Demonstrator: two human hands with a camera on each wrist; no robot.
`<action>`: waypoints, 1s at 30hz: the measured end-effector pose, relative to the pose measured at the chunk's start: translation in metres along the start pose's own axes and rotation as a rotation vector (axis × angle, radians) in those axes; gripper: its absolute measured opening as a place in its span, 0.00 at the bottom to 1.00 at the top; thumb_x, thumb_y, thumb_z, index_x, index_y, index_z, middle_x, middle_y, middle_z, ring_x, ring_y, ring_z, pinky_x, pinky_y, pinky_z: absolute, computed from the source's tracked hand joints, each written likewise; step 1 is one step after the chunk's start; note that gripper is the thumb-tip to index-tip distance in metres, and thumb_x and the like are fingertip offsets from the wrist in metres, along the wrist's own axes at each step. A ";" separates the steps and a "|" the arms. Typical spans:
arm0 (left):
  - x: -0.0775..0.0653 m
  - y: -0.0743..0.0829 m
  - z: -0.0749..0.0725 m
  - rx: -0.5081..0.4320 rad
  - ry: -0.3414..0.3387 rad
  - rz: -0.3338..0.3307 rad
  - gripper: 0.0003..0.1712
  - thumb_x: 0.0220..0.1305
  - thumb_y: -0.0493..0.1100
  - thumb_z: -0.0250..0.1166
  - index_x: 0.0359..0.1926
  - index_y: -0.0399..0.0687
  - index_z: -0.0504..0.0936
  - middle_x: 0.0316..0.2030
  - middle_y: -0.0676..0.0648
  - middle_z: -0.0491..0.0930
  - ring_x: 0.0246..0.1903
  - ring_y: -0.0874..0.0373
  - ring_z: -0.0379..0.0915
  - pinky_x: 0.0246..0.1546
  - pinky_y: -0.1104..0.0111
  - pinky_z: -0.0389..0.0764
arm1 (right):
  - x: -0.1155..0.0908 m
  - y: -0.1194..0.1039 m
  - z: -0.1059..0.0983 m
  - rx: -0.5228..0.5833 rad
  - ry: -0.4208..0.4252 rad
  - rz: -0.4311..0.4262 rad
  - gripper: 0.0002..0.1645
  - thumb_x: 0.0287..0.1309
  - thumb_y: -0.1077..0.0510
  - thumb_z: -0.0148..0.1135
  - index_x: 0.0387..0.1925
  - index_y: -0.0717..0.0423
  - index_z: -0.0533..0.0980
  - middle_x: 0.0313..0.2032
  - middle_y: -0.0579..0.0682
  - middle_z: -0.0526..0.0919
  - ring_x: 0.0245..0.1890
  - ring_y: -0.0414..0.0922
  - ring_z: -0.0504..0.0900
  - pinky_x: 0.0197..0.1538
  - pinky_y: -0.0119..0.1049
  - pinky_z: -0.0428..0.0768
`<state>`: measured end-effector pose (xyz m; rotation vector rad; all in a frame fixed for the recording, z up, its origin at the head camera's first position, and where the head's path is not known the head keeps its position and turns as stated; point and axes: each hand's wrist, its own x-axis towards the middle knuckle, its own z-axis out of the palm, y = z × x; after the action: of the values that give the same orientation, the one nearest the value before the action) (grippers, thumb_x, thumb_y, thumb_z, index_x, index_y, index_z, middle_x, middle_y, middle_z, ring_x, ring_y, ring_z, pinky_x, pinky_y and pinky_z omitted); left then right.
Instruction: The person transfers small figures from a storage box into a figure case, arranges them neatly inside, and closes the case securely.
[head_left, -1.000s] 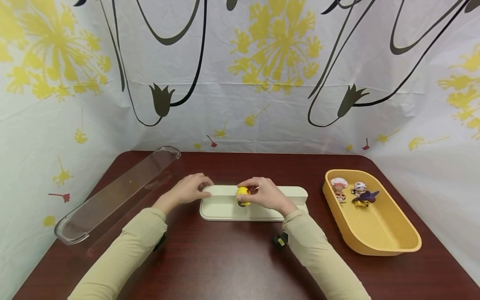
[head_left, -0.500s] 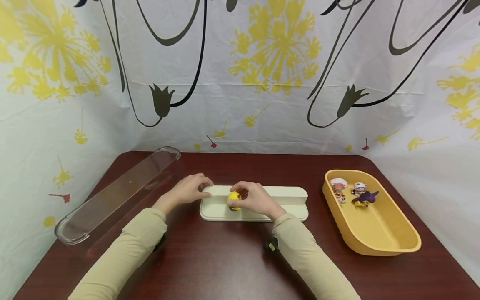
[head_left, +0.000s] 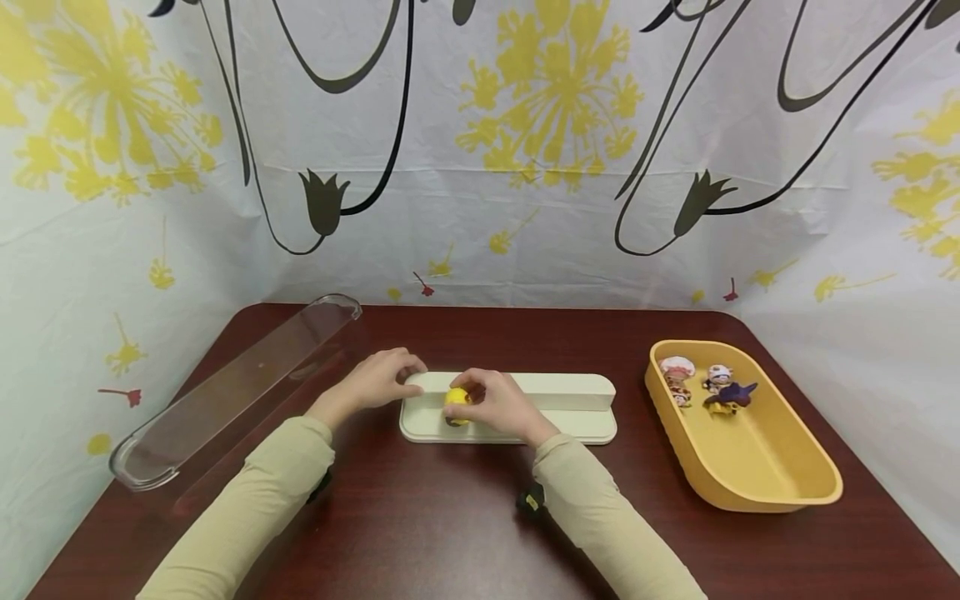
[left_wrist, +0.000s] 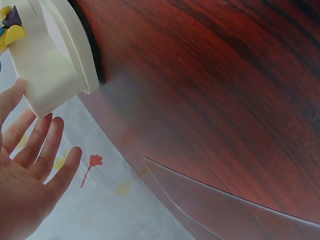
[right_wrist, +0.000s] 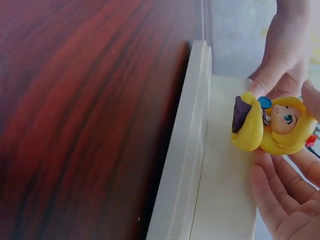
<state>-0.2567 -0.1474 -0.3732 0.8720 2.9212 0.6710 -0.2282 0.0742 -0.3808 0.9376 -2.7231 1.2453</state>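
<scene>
A cream two-level display stand (head_left: 555,423) lies on the table in the head view. My right hand (head_left: 497,406) pinches a yellow-haired doll figurine (right_wrist: 282,122) between thumb and fingers, over the left part of the stand's lower level. In the right wrist view the figurine's winking face and dark base show; whether that base touches the stand I cannot tell. At the stand's left end my left hand (head_left: 381,379) holds the raised step, thumb in front and fingertips behind. The left wrist view shows these fingers (left_wrist: 37,142) against the stand's end.
A yellow tray (head_left: 757,467) with several small figurines (head_left: 678,379) stands at the right. A long clear plastic cover (head_left: 240,392) lies slanted along the table's left side. Patterned cloth (head_left: 480,233) hangs behind the dark red wooden table (head_left: 420,533).
My right hand has carried the doll figurine leftward along the stand, closer to my left hand. The left hand and the stand have stayed in place.
</scene>
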 end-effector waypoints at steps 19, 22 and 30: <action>-0.001 0.001 0.000 -0.002 0.009 0.003 0.16 0.50 0.48 0.66 0.40 0.46 0.79 0.31 0.53 0.72 0.32 0.59 0.70 0.32 0.67 0.70 | 0.002 -0.002 0.021 -0.100 0.025 -0.055 0.17 0.43 0.49 0.68 0.35 0.53 0.78 0.28 0.38 0.77 0.29 0.35 0.72 0.36 0.29 0.70; 0.000 0.001 0.000 -0.003 0.007 0.002 0.16 0.50 0.48 0.66 0.40 0.46 0.79 0.31 0.52 0.72 0.32 0.59 0.70 0.32 0.67 0.70 | 0.002 -0.002 0.024 -0.119 0.051 -0.060 0.17 0.43 0.49 0.68 0.35 0.53 0.78 0.29 0.39 0.78 0.29 0.35 0.73 0.36 0.28 0.70; 0.000 0.001 0.001 0.006 0.003 -0.004 0.16 0.50 0.48 0.66 0.40 0.46 0.79 0.31 0.53 0.72 0.32 0.59 0.69 0.32 0.66 0.70 | 0.001 -0.005 0.030 -0.163 0.102 -0.046 0.18 0.43 0.48 0.67 0.35 0.55 0.78 0.29 0.41 0.78 0.28 0.36 0.72 0.34 0.28 0.70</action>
<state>-0.2559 -0.1466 -0.3736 0.8668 2.9283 0.6644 -0.2195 0.0501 -0.3980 0.8881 -2.6599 1.0162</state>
